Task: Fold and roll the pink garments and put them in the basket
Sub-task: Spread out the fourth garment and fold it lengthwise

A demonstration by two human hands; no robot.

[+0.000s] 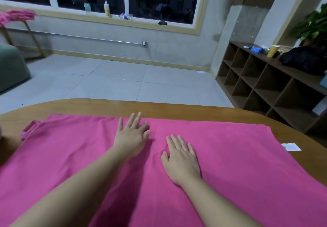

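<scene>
We see a grey tiled floor (115, 78) under a pale wall (106, 32), a dark window (159, 0) with bottles (106, 7) on its sill, and brown cubby shelves (265, 85) at right beside a plant (313, 25).

Pink garment (221, 164) cut off at bottom edge, counter (159, 107) mostly hidden beneath it, white tag (291, 146) print unreadable, both forearms cropped at frame bottom

Both hands (131, 136) (180, 157) flat, fingers spread
</scene>
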